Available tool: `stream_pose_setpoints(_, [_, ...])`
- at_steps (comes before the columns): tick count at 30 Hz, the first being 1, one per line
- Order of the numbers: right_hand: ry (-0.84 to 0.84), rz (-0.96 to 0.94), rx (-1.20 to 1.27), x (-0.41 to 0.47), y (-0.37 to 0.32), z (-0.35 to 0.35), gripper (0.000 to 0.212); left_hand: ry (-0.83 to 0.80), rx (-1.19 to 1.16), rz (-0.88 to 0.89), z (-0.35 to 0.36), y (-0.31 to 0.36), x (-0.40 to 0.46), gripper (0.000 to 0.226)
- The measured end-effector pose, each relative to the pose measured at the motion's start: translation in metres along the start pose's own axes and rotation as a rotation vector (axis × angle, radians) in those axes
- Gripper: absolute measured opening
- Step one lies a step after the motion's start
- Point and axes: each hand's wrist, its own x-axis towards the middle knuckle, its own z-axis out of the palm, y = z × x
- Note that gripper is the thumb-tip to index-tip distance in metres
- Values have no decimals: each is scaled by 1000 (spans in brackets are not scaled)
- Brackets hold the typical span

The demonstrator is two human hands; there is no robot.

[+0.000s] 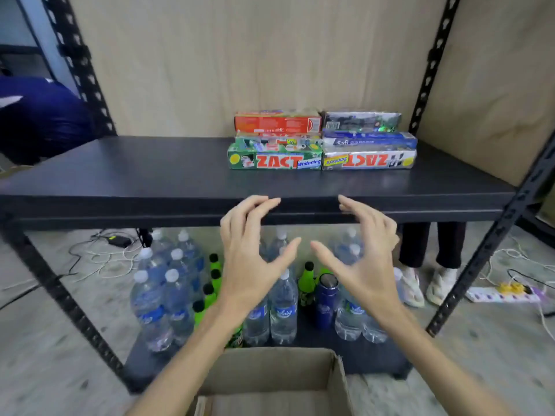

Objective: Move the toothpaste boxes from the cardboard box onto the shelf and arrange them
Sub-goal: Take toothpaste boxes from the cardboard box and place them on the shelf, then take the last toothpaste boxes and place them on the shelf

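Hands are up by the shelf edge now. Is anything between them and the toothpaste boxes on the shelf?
Nothing visible. The left hand and right hand hover empty before the shelf edge, and only bare shelf top lies between them and the toothpaste boxes stacked toward the back right.

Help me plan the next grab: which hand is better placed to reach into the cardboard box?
Probably left. Both hands are empty, but the left hand hangs above the cardboard box; the right hand is off to its side.

Six toothpaste boxes (pixel 321 139) are lying flat in two touching columns on the right half of the dark shelf (pixel 150 175). The cardboard box (pixel 270 376) is sitting open below, near the camera.
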Motion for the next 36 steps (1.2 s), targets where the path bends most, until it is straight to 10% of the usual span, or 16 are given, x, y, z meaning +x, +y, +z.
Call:
stream_pose_setpoints(9, [-333,307,0,-204,33,96,76,-289,86,-456,-28,-102,-205,63])
stream_pose_setpoints(21, [-1357,420,-123,-406,105,142,94,-845,228,-1287,-39,-197,-418,88])
stream_pose_setpoints(28, [-1557,433,-75,-440,132,160,94,-943,299,-1432,-28,-225,-457,107])
stream_pose_setpoints(36, [-1510,197,-148,-445,134,166,70,-984,393,-1403,-21,-242,-463,71])
